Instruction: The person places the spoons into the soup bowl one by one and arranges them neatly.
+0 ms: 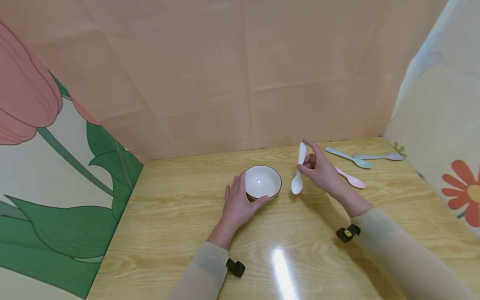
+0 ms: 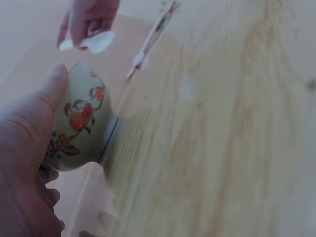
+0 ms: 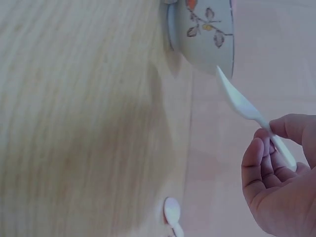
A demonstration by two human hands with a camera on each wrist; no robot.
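Note:
A small white bowl (image 1: 262,181) with a dark rim stands on the wooden table (image 1: 180,216); its outside (image 2: 81,121) (image 3: 207,29) bears orange flowers. My left hand (image 1: 240,202) cups the bowl's near left side, thumb (image 2: 49,89) against its wall. Just right of the bowl, my right hand (image 1: 318,166) pinches the handle of a white spoon (image 1: 298,171) (image 3: 247,106) (image 2: 91,43), which hangs bowl-end down above the table.
A pink spoon (image 1: 350,178) lies right behind my right hand, its end (image 3: 172,212) visible from the right wrist. A teal spoon (image 1: 348,157) and a grey-lilac spoon (image 1: 380,157) lie at the far right. Fabric walls close in the back and both sides.

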